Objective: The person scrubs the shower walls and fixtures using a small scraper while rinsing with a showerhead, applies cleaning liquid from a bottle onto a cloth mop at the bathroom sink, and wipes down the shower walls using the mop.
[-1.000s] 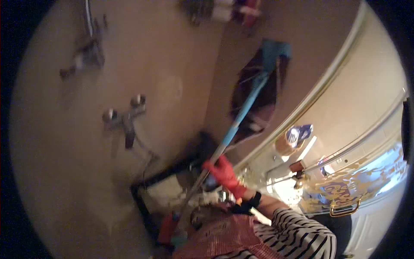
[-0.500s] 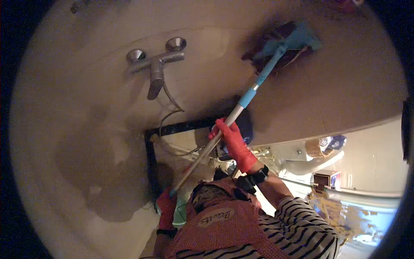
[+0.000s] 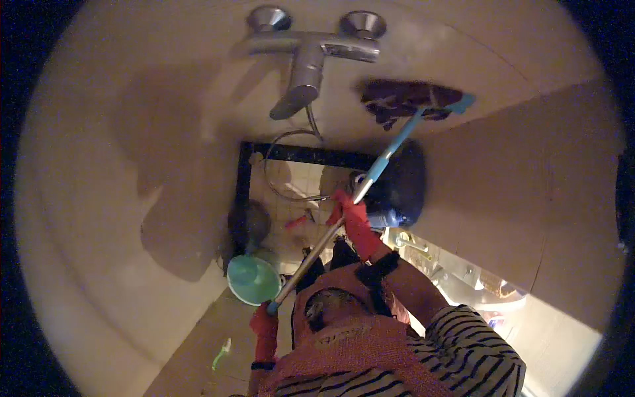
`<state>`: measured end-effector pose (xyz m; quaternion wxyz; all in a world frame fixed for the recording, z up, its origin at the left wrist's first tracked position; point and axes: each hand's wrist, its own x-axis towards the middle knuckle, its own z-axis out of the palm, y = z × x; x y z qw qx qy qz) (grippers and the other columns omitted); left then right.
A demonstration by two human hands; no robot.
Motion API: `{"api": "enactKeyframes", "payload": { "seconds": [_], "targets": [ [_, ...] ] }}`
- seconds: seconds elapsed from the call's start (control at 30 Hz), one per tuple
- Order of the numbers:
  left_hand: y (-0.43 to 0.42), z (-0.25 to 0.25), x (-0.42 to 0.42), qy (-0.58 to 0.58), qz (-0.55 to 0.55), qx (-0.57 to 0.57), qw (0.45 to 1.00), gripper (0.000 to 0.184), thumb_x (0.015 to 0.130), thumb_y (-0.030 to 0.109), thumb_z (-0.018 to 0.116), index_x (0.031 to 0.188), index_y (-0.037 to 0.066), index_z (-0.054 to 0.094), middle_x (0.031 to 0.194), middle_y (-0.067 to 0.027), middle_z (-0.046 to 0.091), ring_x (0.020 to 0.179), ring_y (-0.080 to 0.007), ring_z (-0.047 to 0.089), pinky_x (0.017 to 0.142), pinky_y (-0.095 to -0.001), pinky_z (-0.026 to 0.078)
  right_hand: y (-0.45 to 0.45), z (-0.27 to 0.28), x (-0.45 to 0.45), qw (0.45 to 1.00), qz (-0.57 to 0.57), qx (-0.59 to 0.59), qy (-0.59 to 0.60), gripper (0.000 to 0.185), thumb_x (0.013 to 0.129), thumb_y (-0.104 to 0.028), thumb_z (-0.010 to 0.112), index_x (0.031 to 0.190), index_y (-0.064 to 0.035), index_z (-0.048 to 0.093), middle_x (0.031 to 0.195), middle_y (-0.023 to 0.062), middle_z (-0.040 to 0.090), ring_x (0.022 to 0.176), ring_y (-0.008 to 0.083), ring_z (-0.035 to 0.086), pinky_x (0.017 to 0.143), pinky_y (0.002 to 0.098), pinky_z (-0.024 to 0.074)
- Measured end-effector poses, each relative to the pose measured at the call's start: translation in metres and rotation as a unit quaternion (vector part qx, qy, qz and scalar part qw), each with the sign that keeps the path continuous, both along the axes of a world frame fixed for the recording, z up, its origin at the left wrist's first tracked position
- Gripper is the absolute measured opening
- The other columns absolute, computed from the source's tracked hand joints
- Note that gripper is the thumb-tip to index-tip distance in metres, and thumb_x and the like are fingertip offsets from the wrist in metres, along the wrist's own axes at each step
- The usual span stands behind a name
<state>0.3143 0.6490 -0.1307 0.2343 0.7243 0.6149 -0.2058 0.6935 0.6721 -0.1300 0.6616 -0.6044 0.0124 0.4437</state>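
Both of my hands wear red rubber gloves and are closed on a flat mop [image 3: 321, 248] with a metal pole and blue fittings. My left hand [image 3: 264, 325] grips the lower end of the pole, close to my body. Further up the pole, my right hand [image 3: 354, 223] is wrapped round the metal part. The mop's blue head [image 3: 460, 103] carries a dark purplish cloth [image 3: 403, 99], which lies against the wall to the right of and below the chrome mixer tap [image 3: 306, 73].
A green bucket [image 3: 254, 280] stands on the floor near my left hand. A shower hose [image 3: 268, 171] hangs from the tap. Beside my right hand are a dark bin-like container [image 3: 407, 178] and a blue bottle [image 3: 387, 218]. A green-handled brush [image 3: 221, 354] lies at lower left.
The mop head has moved down the wall, nearer the tap, and its cloth faces more into view. My view has turned, so the bucket and floor show more. Both hands keep their grip.
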Motion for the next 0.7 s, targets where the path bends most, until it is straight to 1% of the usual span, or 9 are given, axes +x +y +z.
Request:
{"api": "enactKeyframes", "payload": {
  "seconds": [0.17,0.23,0.37,0.43,0.5,0.53,0.57,0.6,0.7],
  "targets": [
    [-0.060,0.018,-0.019,-0.017,0.062,0.070,0.995,0.024,0.074,0.020,0.066,0.097,0.013,0.065,0.088,-0.0089,0.066,0.076,-0.0291,0.064,0.063,-0.0384,0.050,0.020,-0.007,-0.023,0.987,0.094,0.024,0.125,0.037,0.086,-0.040,0.055,0.083,-0.0031,0.057,0.052,0.0033,0.045,0.045,0.0171,0.051,0.049,0.0341,0.0484],
    [-0.083,0.007,-0.027,-0.072,0.102,0.131,0.984,0.020,0.075,0.017,0.066,0.094,0.011,0.066,0.086,-0.0085,0.066,0.075,-0.0278,0.064,0.063,-0.0363,0.050,0.021,-0.011,-0.028,0.973,0.170,0.024,0.154,0.037,0.095,-0.035,0.043,0.103,-0.0017,0.057,0.068,0.0063,0.062,0.055,0.0172,0.058,0.052,0.0320,0.0491],
    [-0.096,-0.015,-0.021,-0.231,0.189,0.220,0.929,0.012,0.076,0.010,0.063,0.087,0.007,0.067,0.077,-0.0100,0.065,0.068,-0.0251,0.063,0.061,-0.0328,0.050,0.031,0.039,-0.035,0.950,0.226,0.062,0.204,0.038,0.090,-0.041,0.051,0.078,-0.0056,0.056,0.061,0.0048,0.055,0.048,0.0146,0.053,0.050,0.0307,0.0485],
    [-0.106,-0.028,-0.015,-0.279,0.238,0.234,0.901,0.010,0.077,0.009,0.062,0.086,0.006,0.067,0.074,-0.0103,0.064,0.066,-0.0237,0.062,0.061,-0.0322,0.050,0.039,0.053,-0.035,0.955,0.232,0.043,0.181,0.040,0.090,-0.042,0.051,0.082,-0.0035,0.059,0.057,0.0023,0.049,0.045,0.0130,0.047,0.051,0.0324,0.0486],
    [-0.129,-0.048,-0.021,-0.485,0.491,0.132,0.712,0.008,0.079,0.013,0.064,0.083,0.005,0.066,0.067,-0.0103,0.063,0.059,-0.0207,0.060,0.057,-0.0311,0.049,0.052,0.046,-0.039,0.957,0.242,0.030,0.154,0.043,0.089,-0.043,0.051,0.086,-0.0014,0.062,0.053,-0.0002,0.042,0.043,0.0115,0.041,0.052,0.0341,0.0488],
    [-0.141,-0.048,-0.025,-0.488,0.492,0.134,0.708,0.008,0.079,0.013,0.064,0.083,0.005,0.066,0.067,-0.0103,0.063,0.059,-0.0207,0.060,0.057,-0.0311,0.049,0.053,0.029,-0.045,0.953,0.245,-0.007,0.177,0.042,0.089,-0.042,0.051,0.085,-0.0012,0.061,0.053,-0.0005,0.042,0.044,0.0115,0.042,0.051,0.0343,0.0487],
    [-0.150,-0.045,-0.034,-0.262,0.357,0.073,0.894,0.014,0.080,0.019,0.064,0.083,0.005,0.065,0.065,-0.0107,0.063,0.058,-0.0213,0.060,0.056,-0.0314,0.049,0.056,0.013,-0.049,0.948,0.243,-0.042,0.199,0.041,0.089,-0.041,0.051,0.084,-0.0010,0.061,0.053,-0.0008,0.042,0.045,0.0116,0.042,0.051,0.0346,0.0486],
    [-0.149,-0.043,-0.037,-0.008,0.184,0.006,0.983,0.020,0.081,0.025,0.065,0.084,0.005,0.064,0.063,-0.0112,0.063,0.056,-0.0218,0.060,0.054,-0.0318,0.048,0.064,0.002,-0.050,0.949,0.244,-0.037,0.196,0.041,0.089,-0.041,0.051,0.084,-0.0010,0.061,0.053,-0.0008,0.042,0.045,0.0116,0.042,0.051,0.0346,0.0486],
    [-0.133,-0.009,-0.004,-0.070,0.205,0.070,0.974,0.020,0.080,0.031,0.062,0.082,0.011,0.066,0.065,-0.0066,0.063,0.053,-0.0221,0.058,0.049,-0.0365,0.047,0.065,-0.037,-0.052,0.941,0.311,-0.015,0.136,0.039,0.088,-0.040,0.053,0.081,-0.0018,0.059,0.056,-0.0003,0.048,0.047,0.0127,0.046,0.050,0.0354,0.0485]
  ]
}}
